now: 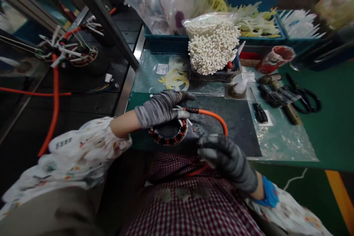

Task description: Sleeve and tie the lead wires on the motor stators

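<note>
Left hand (159, 108): fingers closed over orange cable (212, 115), above wound stator (166, 141). Right hand (225, 160): fingers curled together, just beside cable. Thin leads (195, 129) loose, seemingly unfinished.

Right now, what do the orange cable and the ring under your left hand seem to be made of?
The orange cable looks like smooth, slightly glossy rubber or plastic sheathing. The ring, seemingly a motor stator, shows reddish-brown bands like enamelled copper windings between dark parts, perhaps steel; the dim light leaves that open.
</note>
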The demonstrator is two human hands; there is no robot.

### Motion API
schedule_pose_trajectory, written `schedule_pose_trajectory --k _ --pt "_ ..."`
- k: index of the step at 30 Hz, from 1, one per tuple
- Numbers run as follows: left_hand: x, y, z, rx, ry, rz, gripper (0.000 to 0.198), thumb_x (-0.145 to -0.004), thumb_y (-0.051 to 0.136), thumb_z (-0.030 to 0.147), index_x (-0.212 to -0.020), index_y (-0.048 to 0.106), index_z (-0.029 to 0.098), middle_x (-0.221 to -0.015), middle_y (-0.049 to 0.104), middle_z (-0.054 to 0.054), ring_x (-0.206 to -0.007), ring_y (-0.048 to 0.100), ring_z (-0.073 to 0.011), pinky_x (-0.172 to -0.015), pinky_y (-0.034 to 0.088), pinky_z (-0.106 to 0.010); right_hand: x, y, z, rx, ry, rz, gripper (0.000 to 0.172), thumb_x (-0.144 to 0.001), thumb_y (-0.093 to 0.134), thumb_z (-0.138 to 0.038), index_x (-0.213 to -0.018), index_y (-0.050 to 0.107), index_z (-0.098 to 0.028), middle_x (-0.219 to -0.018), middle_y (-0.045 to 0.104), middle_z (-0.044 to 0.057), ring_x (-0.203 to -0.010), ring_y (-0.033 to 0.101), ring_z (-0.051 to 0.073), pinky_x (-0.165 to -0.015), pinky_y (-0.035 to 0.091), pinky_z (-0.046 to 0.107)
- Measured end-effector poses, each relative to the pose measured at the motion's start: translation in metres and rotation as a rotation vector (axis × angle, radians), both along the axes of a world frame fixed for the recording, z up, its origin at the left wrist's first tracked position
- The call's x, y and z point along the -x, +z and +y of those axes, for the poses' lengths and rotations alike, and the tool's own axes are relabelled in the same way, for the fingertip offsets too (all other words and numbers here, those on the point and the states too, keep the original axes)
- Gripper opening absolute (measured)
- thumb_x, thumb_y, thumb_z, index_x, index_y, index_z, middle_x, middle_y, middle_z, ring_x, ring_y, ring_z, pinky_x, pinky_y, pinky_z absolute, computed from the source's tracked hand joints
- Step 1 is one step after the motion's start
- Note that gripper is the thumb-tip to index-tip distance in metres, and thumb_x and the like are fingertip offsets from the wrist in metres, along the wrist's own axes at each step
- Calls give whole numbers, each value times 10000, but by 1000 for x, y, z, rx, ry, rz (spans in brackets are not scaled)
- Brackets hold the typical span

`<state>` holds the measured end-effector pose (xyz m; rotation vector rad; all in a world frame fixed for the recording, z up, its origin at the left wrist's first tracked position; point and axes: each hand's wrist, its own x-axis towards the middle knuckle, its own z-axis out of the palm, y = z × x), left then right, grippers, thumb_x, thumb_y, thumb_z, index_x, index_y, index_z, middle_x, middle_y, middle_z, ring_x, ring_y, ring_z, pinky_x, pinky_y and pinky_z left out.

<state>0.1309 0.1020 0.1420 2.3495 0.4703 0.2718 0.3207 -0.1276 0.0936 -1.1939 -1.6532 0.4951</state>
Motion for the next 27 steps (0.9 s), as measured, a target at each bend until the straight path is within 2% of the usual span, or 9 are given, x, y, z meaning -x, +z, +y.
schedule_pose_trajectory --k 3,7,9,13,18,21,24,25,27 --pt "12 17 -18 -291 -4 -193 424 -1172 609 435 -1448 725 135 -1368 801 -180 -1316 751 -334 -1147 607 -528 -6 17 -2 -27 -38 37 223 -1030 802 -162 -1192 837 -311 -1103 882 30 -947 880 207 -841 747 291" --pt "20 26 -56 -496 -103 -208 606 -1184 461 672 -1349 758 170 -1283 837 -138 -1171 798 -338 -1092 607 -587 -8 25 -2 -13 -118 71 192 -983 892 -201 -1137 820 -290 -1095 897 29 -963 898 223 -889 757 311" --pt "19 19 -73 -556 -75 -176 556 -1151 551 684 -1284 780 195 -1294 846 -110 -1169 801 -330 -1129 593 -597 -4 24 -1 5 -134 88 218 -986 888 -189 -1167 818 -287 -1153 900 38 -1051 895 235 -976 748 339" --pt "12 -1 -87 -673 80 -269 225 -1170 647 377 -1219 774 198 -1211 878 -48 -1157 821 -245 -1109 633 -456 7 20 11 -44 -251 260 224 -970 916 -214 -1145 807 -302 -1061 892 -24 -983 880 165 -926 726 242" --pt "18 -19 -91 -769 125 -293 269 -1194 558 307 -1328 740 162 -1309 857 -108 -1299 793 -243 -1151 635 -424 26 7 42 -117 -497 491 181 -1005 893 -395 -1001 744 -293 -970 847 -18 -901 841 196 -861 738 345" --pt "42 -20 -84 -751 -14 -294 309 -1194 527 323 -1360 735 167 -1419 817 -133 -1438 724 -296 -1265 561 -518 37 -2 54 -82 -576 505 236 -1091 752 -521 -1063 745 -286 -1023 847 33 -907 826 238 -863 725 414" --pt "70 -1 -63 -542 -145 -323 378 -1234 385 313 -1347 740 249 -1350 854 -50 -1389 758 -235 -1284 544 -449 49 -13 62 -78 -515 508 251 -1182 555 -489 -1193 737 -317 -1103 815 47 -986 806 266 -948 695 481" --pt "75 7 -55 -423 -122 -356 421 -1247 342 362 -1337 746 289 -1285 874 -29 -1300 798 -201 -1221 585 -389 54 -18 65 -94 -463 516 271 -1200 488 -474 -1264 717 -344 -1127 795 53 -1003 794 271 -958 687 493" --pt "78 23 -40 -225 -29 -406 506 -1220 363 597 -1366 771 336 -1274 871 -58 -1193 829 -234 -1102 649 -407 62 -31 68 -99 -337 486 341 -1212 393 -459 -1477 601 -405 -1193 752 79 -1046 776 290 -966 685 523"
